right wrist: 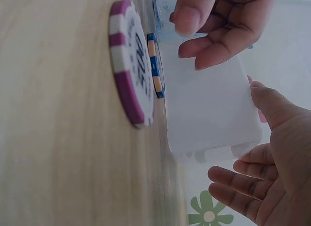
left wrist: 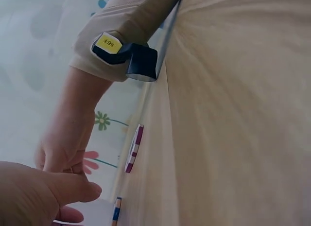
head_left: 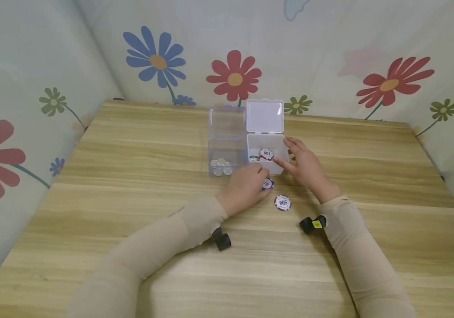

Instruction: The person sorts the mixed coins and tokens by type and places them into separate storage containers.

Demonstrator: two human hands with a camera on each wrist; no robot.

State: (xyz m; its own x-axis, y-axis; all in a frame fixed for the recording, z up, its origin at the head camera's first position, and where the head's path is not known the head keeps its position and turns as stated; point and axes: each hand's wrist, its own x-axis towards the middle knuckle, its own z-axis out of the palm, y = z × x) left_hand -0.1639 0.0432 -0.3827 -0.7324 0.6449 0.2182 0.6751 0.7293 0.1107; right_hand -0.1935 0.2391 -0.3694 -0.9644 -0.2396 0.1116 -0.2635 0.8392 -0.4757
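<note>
My left hand (head_left: 246, 185) rests on the wooden table (head_left: 131, 145) with loosely curled fingers, right beside a blue chip (head_left: 268, 183) that lies flat. In the right wrist view its fingertips (right wrist: 214, 41) hover just over that blue chip (right wrist: 155, 65) without gripping it. A purple chip marked 500 (head_left: 282, 202) lies nearer to me, between both wrists. My right hand (head_left: 304, 165) is relaxed and empty, its fingers at the front right corner of a small clear box (head_left: 278, 141) that holds several chips, a red 100 chip (head_left: 266, 153) on top.
A second clear box (head_left: 227, 145) stands left of the chip box, with several silver coins (head_left: 220, 168) in it. Both lids stand up at the back. Flower-print walls close in the table on three sides. Black cameras sit on both wrists.
</note>
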